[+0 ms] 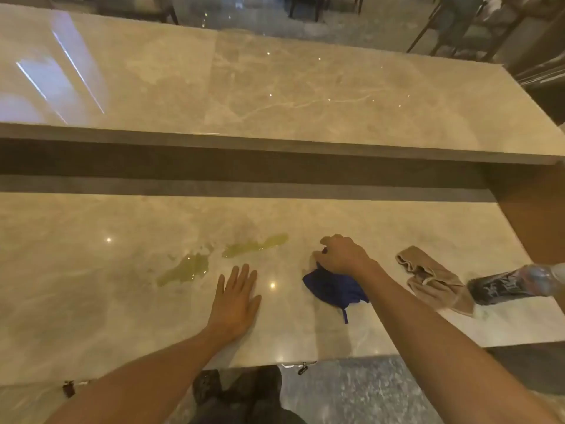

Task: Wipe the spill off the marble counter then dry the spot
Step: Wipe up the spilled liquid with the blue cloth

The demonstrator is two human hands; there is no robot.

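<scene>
On the near marble table [91,301], a yellow-green spill [214,258] lies in two patches, one further left and nearer me, one stretching right toward the back. My left hand [235,301] rests flat beside the spill, palm down, fingers spread and straight, its grip wide and holding nothing. My right hand [342,255] sits to the right of the spill, well clear of it, fingers curled down in a grip on a crumpled blue cloth [333,289] that lies on the table under my wrist. Further right, a beige cloth [434,276] lies bunched on the table, apart from the blue one. Just beyond it, at the right edge, a dark bottle [513,283] leans across the view, touching or overlapping the beige cloth's corner.
</scene>
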